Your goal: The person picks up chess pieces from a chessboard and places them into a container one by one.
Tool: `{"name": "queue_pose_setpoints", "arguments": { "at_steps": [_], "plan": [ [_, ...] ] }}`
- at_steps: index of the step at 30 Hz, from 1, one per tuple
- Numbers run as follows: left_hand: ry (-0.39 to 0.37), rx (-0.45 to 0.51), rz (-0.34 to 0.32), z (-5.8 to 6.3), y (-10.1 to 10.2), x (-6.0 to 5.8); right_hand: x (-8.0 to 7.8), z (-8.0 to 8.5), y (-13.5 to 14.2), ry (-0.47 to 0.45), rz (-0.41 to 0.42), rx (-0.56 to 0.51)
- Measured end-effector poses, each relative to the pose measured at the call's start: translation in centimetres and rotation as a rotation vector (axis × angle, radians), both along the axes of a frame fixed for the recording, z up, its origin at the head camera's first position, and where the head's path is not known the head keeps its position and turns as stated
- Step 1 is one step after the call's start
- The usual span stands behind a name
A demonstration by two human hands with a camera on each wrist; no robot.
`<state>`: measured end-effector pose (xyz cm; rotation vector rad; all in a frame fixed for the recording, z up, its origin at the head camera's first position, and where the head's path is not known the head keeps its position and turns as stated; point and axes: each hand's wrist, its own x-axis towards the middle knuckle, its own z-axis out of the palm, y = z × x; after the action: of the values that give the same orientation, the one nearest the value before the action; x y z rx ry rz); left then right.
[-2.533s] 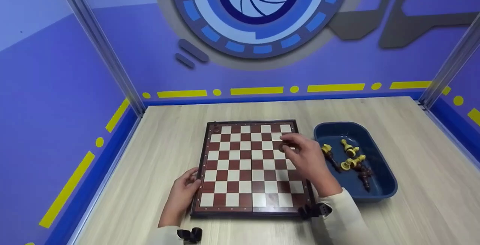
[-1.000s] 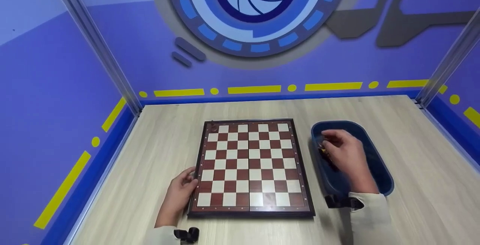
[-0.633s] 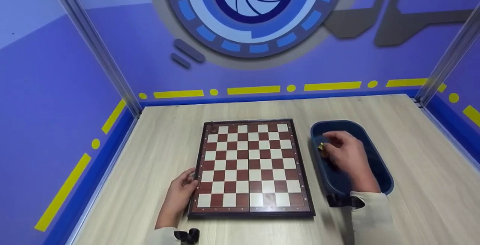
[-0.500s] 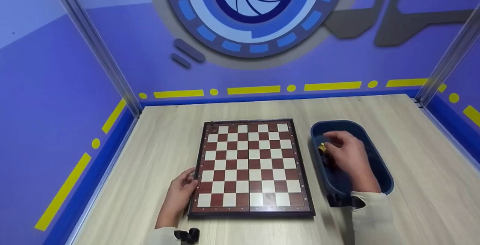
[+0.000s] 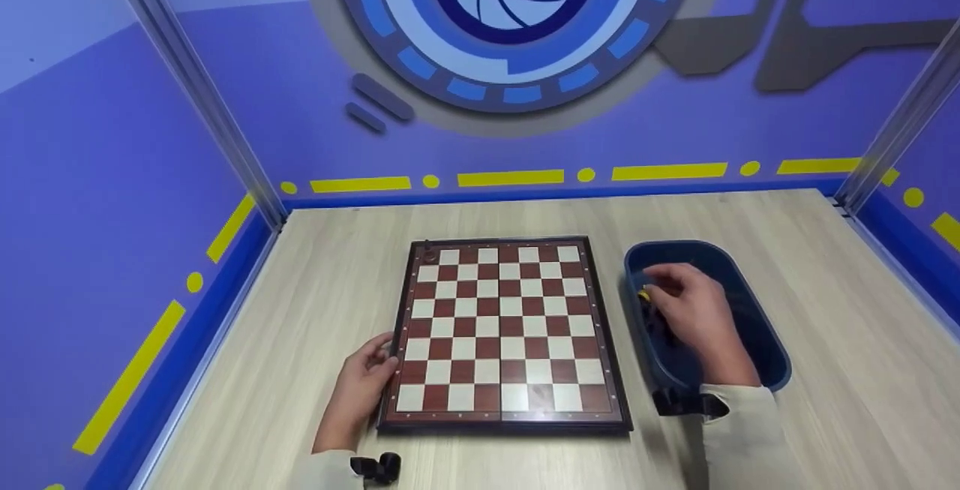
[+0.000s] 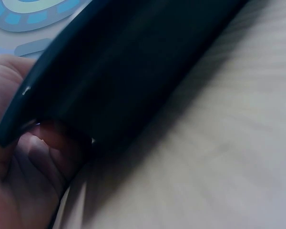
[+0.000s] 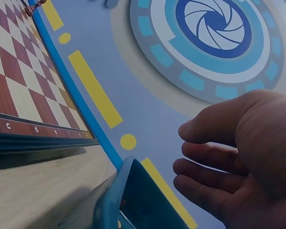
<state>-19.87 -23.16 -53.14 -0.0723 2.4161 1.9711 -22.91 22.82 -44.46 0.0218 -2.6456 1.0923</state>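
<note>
My left hand (image 5: pixel 361 383) grips the near-left edge of a red-and-white chessboard (image 5: pixel 500 317). In the left wrist view, its fingers (image 6: pixel 35 162) curl under the board's dark edge. Over the dark blue bin (image 5: pixel 765 325), right of the board, my right hand (image 5: pixel 697 314) hovers with thumb and fingers loosely bent and apart. The right wrist view shows nothing between them. A yellow chess piece (image 5: pixel 644 296) and dark brown pieces (image 5: pixel 656 321) lie in the bin, partly hidden by that hand. One dark brown chess piece (image 5: pixel 430 254) stands on the board's far-left corner square.
Light wooden table (image 5: pixel 330 265) surrounds the board and bin. A blue-purple printed wall (image 5: pixel 525 145) rises behind the table, with side panels and metal corner posts (image 5: pixel 202 100). A narrow strip of table separates board and bin.
My right hand, with a small dark piece at its fingertips earlier, has moved from over the board to over the bin. It has stayed there since. The left hand keeps its grip.
</note>
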Motion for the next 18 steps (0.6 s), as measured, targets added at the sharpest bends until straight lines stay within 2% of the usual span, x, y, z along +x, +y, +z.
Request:
{"name": "queue_pose_setpoints", "arguments": {
  "at_steps": [12, 18],
  "plan": [
    [0.028, -0.058, -0.002, -0.3, -0.2, -0.2, -0.4, -0.1, -1.4, 0.064, 0.052, -0.002],
    [0.031, -0.05, -0.001, -0.1, -0.1, -0.2, -1.0, 0.3, -3.0, 0.047, 0.073, -0.04]
  ]
}}
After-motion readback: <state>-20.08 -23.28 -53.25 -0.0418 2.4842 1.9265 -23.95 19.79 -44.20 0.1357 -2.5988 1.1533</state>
